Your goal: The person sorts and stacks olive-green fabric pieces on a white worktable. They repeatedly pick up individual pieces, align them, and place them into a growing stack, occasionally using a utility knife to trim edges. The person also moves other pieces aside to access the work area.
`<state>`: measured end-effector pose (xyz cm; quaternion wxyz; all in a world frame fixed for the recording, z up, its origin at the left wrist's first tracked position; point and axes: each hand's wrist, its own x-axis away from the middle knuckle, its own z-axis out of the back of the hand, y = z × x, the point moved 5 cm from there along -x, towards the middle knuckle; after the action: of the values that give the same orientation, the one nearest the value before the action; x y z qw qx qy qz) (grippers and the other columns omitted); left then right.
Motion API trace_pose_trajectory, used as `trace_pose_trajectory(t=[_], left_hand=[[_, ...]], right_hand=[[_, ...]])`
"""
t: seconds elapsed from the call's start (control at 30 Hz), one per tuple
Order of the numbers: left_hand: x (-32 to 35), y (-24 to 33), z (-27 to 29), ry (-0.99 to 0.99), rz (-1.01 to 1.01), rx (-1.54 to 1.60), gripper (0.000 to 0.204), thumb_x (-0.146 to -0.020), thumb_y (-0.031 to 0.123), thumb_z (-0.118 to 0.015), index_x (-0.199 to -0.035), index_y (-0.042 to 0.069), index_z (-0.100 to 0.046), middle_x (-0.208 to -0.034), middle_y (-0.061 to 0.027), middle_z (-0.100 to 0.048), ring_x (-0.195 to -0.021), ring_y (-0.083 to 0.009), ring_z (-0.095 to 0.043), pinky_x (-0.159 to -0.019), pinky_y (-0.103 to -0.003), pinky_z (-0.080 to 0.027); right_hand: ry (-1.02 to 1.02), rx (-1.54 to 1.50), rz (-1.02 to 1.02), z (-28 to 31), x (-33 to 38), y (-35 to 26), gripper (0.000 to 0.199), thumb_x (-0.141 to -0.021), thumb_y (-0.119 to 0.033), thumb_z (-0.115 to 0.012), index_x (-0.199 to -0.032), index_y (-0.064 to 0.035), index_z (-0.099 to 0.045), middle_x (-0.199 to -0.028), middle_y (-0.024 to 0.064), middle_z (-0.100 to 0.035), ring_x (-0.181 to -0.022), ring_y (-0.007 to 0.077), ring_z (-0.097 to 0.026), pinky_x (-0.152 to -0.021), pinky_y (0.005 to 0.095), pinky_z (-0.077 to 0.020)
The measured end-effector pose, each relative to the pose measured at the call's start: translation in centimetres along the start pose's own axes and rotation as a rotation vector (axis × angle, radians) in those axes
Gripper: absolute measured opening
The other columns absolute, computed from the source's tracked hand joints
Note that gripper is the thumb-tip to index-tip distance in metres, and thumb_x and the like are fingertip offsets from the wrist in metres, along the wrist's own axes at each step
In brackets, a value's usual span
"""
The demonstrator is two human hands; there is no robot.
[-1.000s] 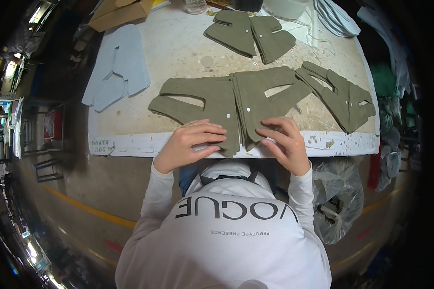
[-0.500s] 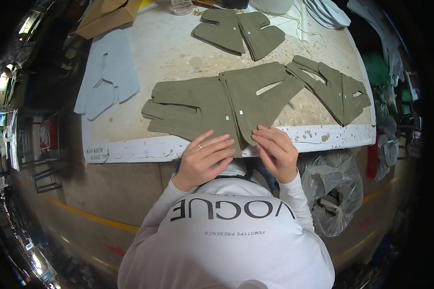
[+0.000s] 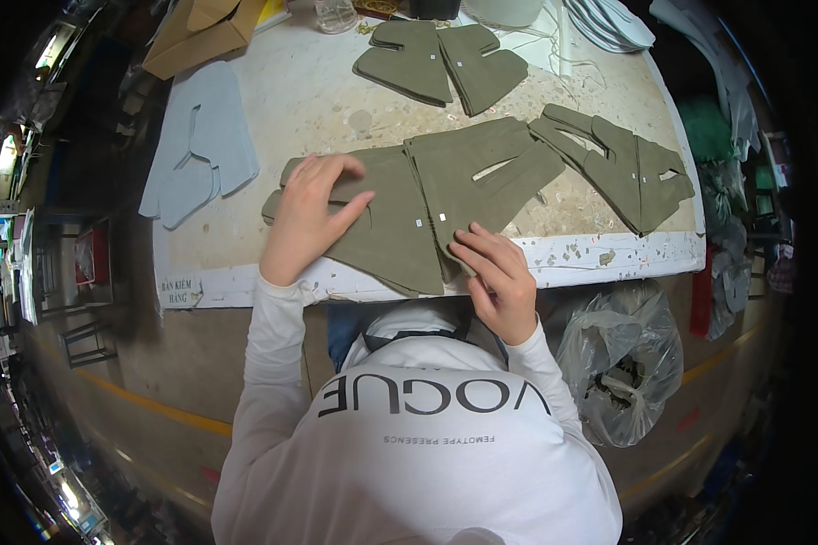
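Observation:
Stacked flat olive-green glove pieces point(image 3: 373, 241) lie at the near table edge, with finger slits at the left and small white tags. My left hand point(image 3: 309, 218) is over their slit end, fingers curved and thumb apart, gripping nothing visible. Overlapping them on the right is another stack of olive-green glove pieces point(image 3: 482, 168). My right hand point(image 3: 500, 277) has its fingers on that stack's near corner, which is slightly raised, with the thumb below the edge. The fingers partly hide the corner.
More olive-green pieces lie in a far stack point(image 3: 441, 64) and a right stack point(image 3: 623, 168). Pale blue-grey pieces point(image 3: 195, 150) are at left, near a cardboard box point(image 3: 200, 36). A clear plastic bag point(image 3: 623, 363) stands below the table's right side.
My left hand has moved left and away from me, from the near middle edge to the slit end. My right hand has shifted slightly left along the right stack's corner.

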<state>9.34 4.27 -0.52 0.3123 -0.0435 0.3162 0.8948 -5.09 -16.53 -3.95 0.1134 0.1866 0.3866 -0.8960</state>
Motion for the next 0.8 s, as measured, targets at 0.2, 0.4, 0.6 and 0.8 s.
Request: trace_pose_trajectory(t=[0.2, 0.4, 0.6, 0.8], left_hand=[[-1.1, 0.5, -0.7, -0.075, -0.05, 0.094, 0.029, -0.082, 0.012, -0.071, -0.109, 0.01, -0.064, -0.106, -0.0097, -0.065, -0.101, -0.0278, -0.06, -0.095, -0.041, -0.042], [1.4, 3.9, -0.9, 0.045, -0.208, -0.122, 0.034, -0.076, 0.016, -0.077, -0.108, 0.011, -0.069, -0.115, -0.0045, -0.064, -0.108, -0.0264, -0.058, -0.096, -0.043, -0.044], [4.9, 7.3, -4.4, -0.144, -0.333, 0.085, 0.035, -0.072, 0.02, -0.081, -0.103, 0.01, -0.07, -0.107, -0.0034, -0.065, -0.104, -0.0237, -0.06, -0.093, -0.04, -0.046], [6.1, 7.0, -4.3, -0.012, -0.359, 0.135, 0.028, -0.074, 0.014, -0.079, -0.101, 0.008, -0.073, -0.104, -0.0032, -0.071, -0.092, -0.0216, -0.067, -0.086, -0.037, -0.051]], right_hand=[[-0.023, 0.0, 0.018, -0.1, 0.2, 0.3, 0.046, -0.073, 0.001, -0.065, -0.117, -0.0092, -0.07, -0.126, 0.0086, -0.065, -0.126, 0.0289, -0.057, -0.105, 0.0463, -0.0418], [-0.047, 0.022, 0.017, -0.1, 0.3, 0.0, 0.046, -0.072, 0.002, -0.065, -0.117, -0.0079, -0.069, -0.127, 0.0097, -0.064, -0.126, 0.0301, -0.057, -0.105, 0.0469, -0.0436], [0.025, -0.035, -0.022, 0.1, -0.1, 0.3, 0.044, -0.072, 0.005, -0.063, -0.114, -0.0052, -0.07, -0.121, 0.0112, -0.067, -0.119, 0.0321, -0.061, -0.102, 0.0445, -0.0481], [0.043, -0.065, -0.018, 0.3, 0.3, 0.1, 0.044, -0.071, 0.005, -0.062, -0.113, -0.005, -0.071, -0.119, 0.0116, -0.068, -0.117, 0.0319, -0.063, -0.101, 0.0441, -0.049]])
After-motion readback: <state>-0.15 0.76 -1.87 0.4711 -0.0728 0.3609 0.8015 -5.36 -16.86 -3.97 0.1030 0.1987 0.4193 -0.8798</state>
